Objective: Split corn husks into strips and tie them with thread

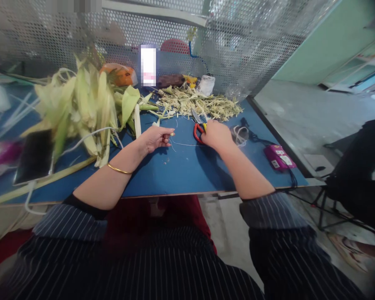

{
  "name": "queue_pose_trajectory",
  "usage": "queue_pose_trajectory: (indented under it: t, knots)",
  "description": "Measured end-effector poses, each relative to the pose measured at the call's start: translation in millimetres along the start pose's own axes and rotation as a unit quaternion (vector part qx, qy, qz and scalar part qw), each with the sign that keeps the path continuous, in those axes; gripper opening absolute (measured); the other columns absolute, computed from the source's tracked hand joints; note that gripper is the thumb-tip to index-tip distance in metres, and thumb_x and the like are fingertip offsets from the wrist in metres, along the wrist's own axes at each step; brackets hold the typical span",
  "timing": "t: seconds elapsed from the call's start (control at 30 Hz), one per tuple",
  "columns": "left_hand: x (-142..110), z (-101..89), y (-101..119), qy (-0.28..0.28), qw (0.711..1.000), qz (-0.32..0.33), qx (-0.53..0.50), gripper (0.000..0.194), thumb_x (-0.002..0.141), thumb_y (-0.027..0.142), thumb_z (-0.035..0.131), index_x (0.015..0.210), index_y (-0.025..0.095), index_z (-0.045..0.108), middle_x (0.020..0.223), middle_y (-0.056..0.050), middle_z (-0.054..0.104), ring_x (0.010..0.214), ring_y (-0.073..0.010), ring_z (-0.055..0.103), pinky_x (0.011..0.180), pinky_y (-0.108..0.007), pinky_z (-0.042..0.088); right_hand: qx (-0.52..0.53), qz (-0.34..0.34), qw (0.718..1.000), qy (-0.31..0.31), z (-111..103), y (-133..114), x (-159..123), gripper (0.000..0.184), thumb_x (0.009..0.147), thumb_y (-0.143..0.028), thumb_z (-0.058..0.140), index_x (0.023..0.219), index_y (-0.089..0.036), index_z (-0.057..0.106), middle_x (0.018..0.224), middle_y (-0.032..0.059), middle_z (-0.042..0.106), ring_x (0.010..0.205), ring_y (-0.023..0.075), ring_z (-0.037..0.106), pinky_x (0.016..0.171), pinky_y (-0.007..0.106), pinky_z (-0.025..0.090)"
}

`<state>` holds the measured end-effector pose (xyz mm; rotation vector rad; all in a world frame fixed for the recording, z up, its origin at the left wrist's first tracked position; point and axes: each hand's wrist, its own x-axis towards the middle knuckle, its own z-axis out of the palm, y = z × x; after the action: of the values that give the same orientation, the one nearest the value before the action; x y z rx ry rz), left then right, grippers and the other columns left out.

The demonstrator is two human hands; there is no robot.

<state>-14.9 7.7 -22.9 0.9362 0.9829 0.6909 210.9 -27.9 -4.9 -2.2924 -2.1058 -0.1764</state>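
My left hand (158,138) is closed in a pinch above the blue table. A small pale yellow-green piece (172,134) shows at its fingertips, too small to name. A thin white thread (187,144) runs from there toward my right hand (218,134). That hand is closed round a pair of red-handled scissors (198,132), whose blades point away toward the back. Something yellow shows beside the red loop, partly covered by the fingers. Just beyond lies a heap of chopped husk strips (203,103).
Corn husks (87,104) pile up at left, beside a dark phone (34,156) with a white cable. A purple box (279,157) lies near the right edge. An orange bundle (118,74) stands behind, before a perforated metal screen (237,46).
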Motion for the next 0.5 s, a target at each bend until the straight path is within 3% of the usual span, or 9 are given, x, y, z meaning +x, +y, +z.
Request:
queue_pose_trajectory:
  t: [0.13, 0.2, 0.27, 0.3, 0.33, 0.4, 0.47, 0.5]
  knots:
    - [1, -3.0, 0, -0.001, 1.000, -0.003, -0.006, 0.019, 0.086, 0.019, 0.068, 0.069, 0.010, 0.067, 0.052, 0.004, 0.045, 0.045, -0.0072, 0.044, 0.057, -0.026, 0.052, 0.016, 0.040, 0.995, -0.086, 11, -1, 37, 0.051, 0.076, -0.022, 0.065, 0.121, 0.000, 0.059, 0.112, 0.0285, 0.067, 0.102, 0.0338, 0.066, 0.083, 0.040, 0.051]
    - [1, -4.1, 1, -0.001, 1.000, -0.001, -0.013, 0.019, 0.086, 0.019, 0.068, 0.070, 0.010, 0.068, 0.053, 0.004, 0.045, 0.046, -0.0072, 0.045, 0.058, -0.025, 0.053, 0.075, 0.067, 0.992, -0.078, 8, 7, 49, 0.053, 0.071, -0.019, 0.068, 0.120, -0.003, 0.059, 0.107, 0.0243, 0.069, 0.096, 0.0317, 0.066, 0.080, 0.038, 0.051]
    - [1, -4.4, 3, 0.001, 1.000, 0.003, -0.022, 0.019, 0.087, 0.019, 0.067, 0.070, 0.010, 0.068, 0.053, 0.004, 0.045, 0.046, -0.0069, 0.045, 0.058, -0.025, 0.052, 0.210, 0.104, 0.971, -0.050, 1, 15, 52, 0.043, 0.069, -0.016, 0.066, 0.112, -0.009, 0.063, 0.095, 0.0162, 0.070, 0.084, 0.0261, 0.064, 0.073, 0.035, 0.050]
    - [0, -4.3, 4, 0.002, 1.000, 0.005, -0.025, 0.019, 0.087, 0.019, 0.067, 0.070, 0.010, 0.068, 0.053, 0.004, 0.045, 0.046, -0.0067, 0.045, 0.057, -0.025, 0.052, 0.305, 0.131, 0.942, -0.036, -4, 19, 49, 0.037, 0.070, -0.015, 0.064, 0.107, -0.013, 0.063, 0.085, 0.0109, 0.068, 0.074, 0.0222, 0.062, 0.068, 0.034, 0.048]
    - [0, -3.9, 4, 0.005, 1.000, 0.006, -0.027, 0.020, 0.087, 0.019, 0.067, 0.070, 0.010, 0.067, 0.053, 0.005, 0.045, 0.045, -0.0066, 0.044, 0.057, -0.024, 0.052, 0.418, 0.159, 0.894, -0.024, -10, 21, 44, 0.033, 0.072, -0.015, 0.061, 0.105, -0.015, 0.062, 0.076, 0.0058, 0.063, 0.065, 0.0186, 0.057, 0.062, 0.032, 0.046]
    - [-2, -3.2, 6, 0.008, 0.999, 0.009, -0.032, 0.020, 0.088, 0.019, 0.066, 0.071, 0.010, 0.067, 0.053, 0.005, 0.044, 0.045, -0.0067, 0.044, 0.056, -0.024, 0.051, 0.503, 0.152, 0.850, -0.041, -21, 24, 25, 0.030, 0.077, -0.017, 0.054, 0.107, -0.021, 0.057, 0.064, -0.0036, 0.051, 0.049, 0.0118, 0.044, 0.052, 0.027, 0.040]
    - [-3, -3.0, 8, 0.006, 0.999, 0.014, -0.038, 0.020, 0.089, 0.019, 0.065, 0.071, 0.009, 0.067, 0.053, 0.005, 0.044, 0.045, -0.0065, 0.045, 0.056, -0.024, 0.050, 0.673, 0.122, 0.723, -0.101, -30, 26, -5, 0.029, 0.080, -0.023, 0.059, 0.108, -0.025, 0.055, 0.061, -0.0079, 0.042, 0.043, 0.0079, 0.031, 0.044, 0.023, 0.029]
    - [-4, -3.1, 9, 0.006, 0.999, 0.016, -0.040, 0.020, 0.089, 0.018, 0.064, 0.071, 0.009, 0.067, 0.054, 0.005, 0.044, 0.045, -0.0063, 0.045, 0.056, -0.024, 0.050, 0.718, 0.102, 0.673, -0.142, -33, 26, -22, 0.025, 0.083, -0.030, 0.061, 0.108, -0.024, 0.057, 0.062, -0.0080, 0.041, 0.041, 0.0063, 0.026, 0.042, 0.021, 0.024]
